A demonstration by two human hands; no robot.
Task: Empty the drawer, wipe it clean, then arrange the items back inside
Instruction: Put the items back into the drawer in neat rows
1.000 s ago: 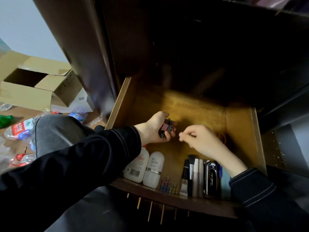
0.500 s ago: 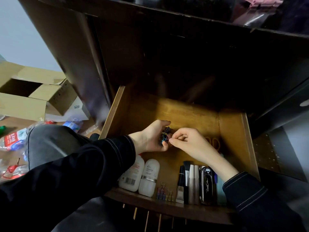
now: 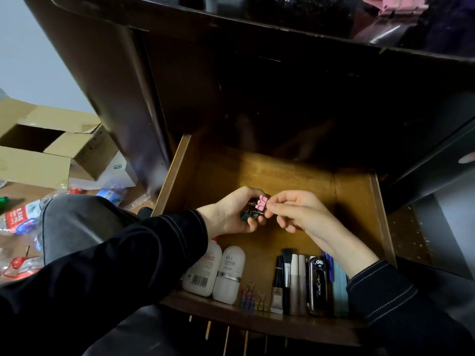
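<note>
binder clip [image 3: 262,203]: pink | drawer [image 3: 357,201]: amber wood | bottles [image 3: 226,273]: white | sleeves [image 3: 154,242]: black, white stitching

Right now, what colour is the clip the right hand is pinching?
Pink: the binder clip shows best in the head view.

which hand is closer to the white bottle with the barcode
Left. The left hand is just beyond the barcode bottle; the right hand is farther off to the right.
</note>
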